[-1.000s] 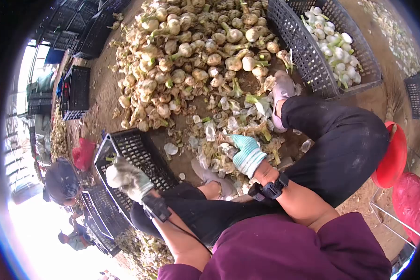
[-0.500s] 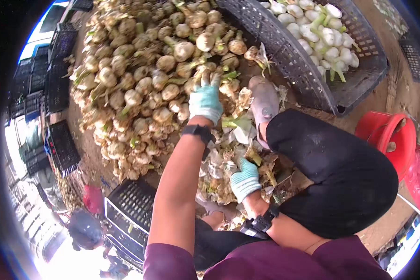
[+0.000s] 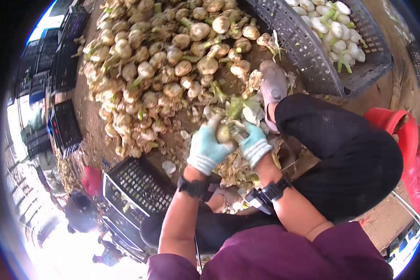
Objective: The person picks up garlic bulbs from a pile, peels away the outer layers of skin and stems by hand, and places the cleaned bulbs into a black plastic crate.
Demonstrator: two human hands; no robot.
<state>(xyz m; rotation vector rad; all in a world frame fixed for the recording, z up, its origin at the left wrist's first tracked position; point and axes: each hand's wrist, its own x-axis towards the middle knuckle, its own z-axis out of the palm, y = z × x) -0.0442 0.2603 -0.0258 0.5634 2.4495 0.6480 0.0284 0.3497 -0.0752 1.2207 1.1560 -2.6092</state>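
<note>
While you crouch over the heap of unpeeled onions (image 3: 158, 70), your gloved left hand (image 3: 206, 149) curls its fingers around a muddy onion (image 3: 223, 133), held just above the peel scraps (image 3: 235, 170); your right hand (image 3: 254, 143) pinches its stalk end, fingers pressed together.

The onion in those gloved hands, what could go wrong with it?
Both hands, left hand and right hand, grip one dirty onion above a heap of peelings. It might slip and get lost among them. Loose skins could also fall into the black crate beside the knee.
</note>
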